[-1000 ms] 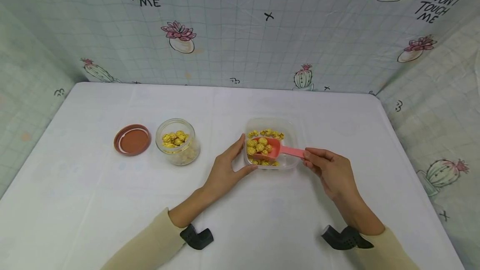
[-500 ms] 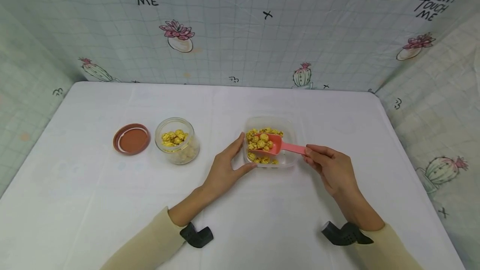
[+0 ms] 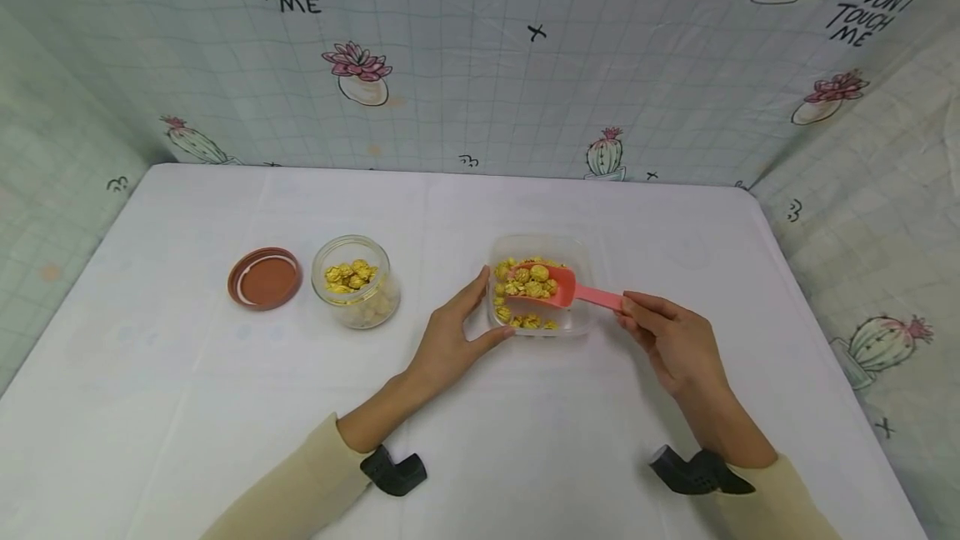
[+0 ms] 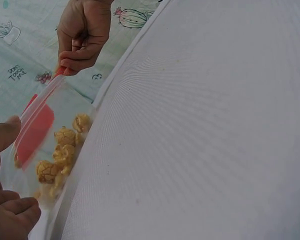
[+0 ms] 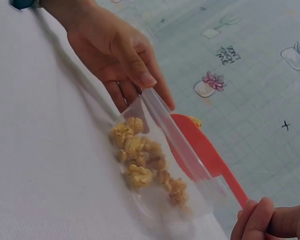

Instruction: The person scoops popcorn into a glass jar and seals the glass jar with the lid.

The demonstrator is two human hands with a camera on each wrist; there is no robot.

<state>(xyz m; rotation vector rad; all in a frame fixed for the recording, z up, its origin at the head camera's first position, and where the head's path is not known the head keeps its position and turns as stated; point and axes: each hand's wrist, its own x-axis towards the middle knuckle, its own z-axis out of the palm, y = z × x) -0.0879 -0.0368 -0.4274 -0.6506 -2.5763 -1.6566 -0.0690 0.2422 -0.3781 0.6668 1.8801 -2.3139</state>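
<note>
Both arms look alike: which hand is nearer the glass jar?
Left. The left hand touches the clear plastic container, right of the glass jar; the right hand, holding the coral scoop, is farther right.

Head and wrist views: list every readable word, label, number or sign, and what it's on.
"DON'T TOUCH ME": twice on the pale grid-patterned cloth, head view; once each wrist view.
"X": printed crosses, same cloth.
Squiggles there: unreadable.
None visible on clear glass jar or pink plastic scoop.

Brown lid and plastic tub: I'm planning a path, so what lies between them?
The head view shows the glass jar, then the left hand touching the tub.
</note>
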